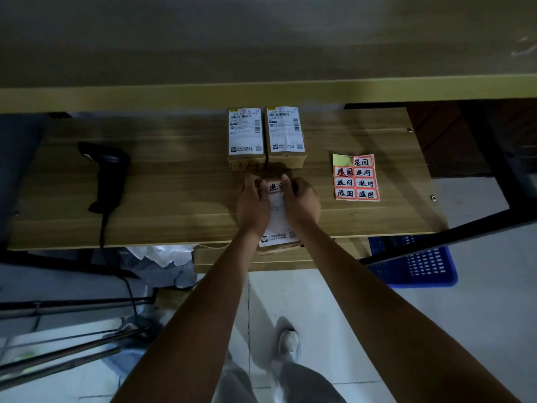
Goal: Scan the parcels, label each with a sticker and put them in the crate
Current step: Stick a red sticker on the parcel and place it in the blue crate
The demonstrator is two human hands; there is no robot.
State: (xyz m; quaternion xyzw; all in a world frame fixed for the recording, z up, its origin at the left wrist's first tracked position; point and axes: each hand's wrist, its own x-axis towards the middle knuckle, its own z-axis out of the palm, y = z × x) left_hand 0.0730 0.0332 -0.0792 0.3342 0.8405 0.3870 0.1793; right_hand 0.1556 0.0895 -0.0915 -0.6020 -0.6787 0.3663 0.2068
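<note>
A cardboard parcel (278, 225) with a white shipping label lies at the front edge of the wooden table (180, 181). A red-bordered sticker (275, 186) sits on its far end. My left hand (252, 203) and my right hand (300, 203) rest on the parcel's two sides, fingers curled around its far end beside the sticker. Two more labelled parcels (246, 138) (285, 135) stand side by side just behind. The sticker sheet (356, 178) lies to the right. A black handheld scanner (107, 175) lies at the left with its cable hanging down.
A blue plastic crate (418, 264) stands on the floor under the table's right side. Crumpled grey and white wrapping (162, 264) lies under the left side. A black metal frame (476, 167) runs along the right. My shoe (288, 341) is on the tiled floor.
</note>
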